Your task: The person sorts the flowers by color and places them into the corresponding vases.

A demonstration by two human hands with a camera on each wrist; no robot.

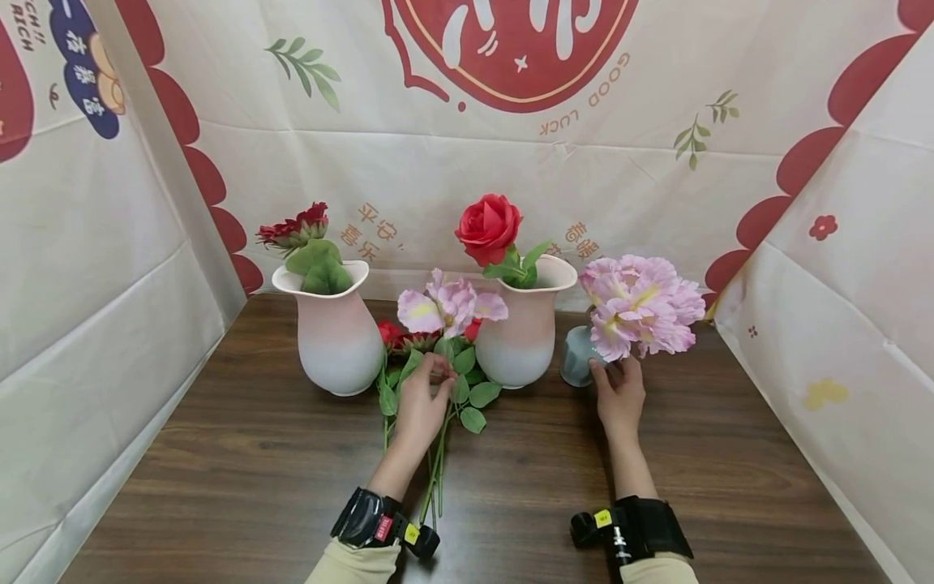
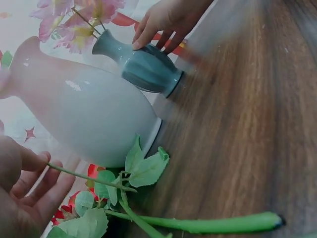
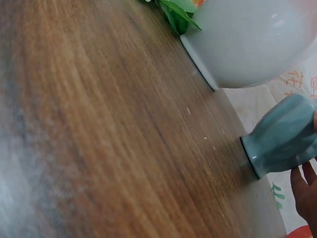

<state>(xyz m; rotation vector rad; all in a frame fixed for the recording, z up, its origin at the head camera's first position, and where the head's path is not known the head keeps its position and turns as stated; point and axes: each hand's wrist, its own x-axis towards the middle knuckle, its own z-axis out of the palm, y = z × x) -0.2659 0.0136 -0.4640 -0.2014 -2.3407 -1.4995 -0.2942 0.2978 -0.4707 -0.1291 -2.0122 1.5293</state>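
My left hand pinches the thin green stem of a pink flower between thumb and fingers. Its bloom shows above that hand, in front of the gap between two large pink-and-white vases. My right hand grips a small teal vase at its side; the vase stands on the table. Pink blooms fill the top of the teal vase and hide its mouth in the head view. Under my left hand lie red roses with leafy green stems.
The left large vase holds a dark red flower that leans left. In the right large vase a red rose stands up. Printed white cloth hangs behind and on both sides of the brown wooden table.
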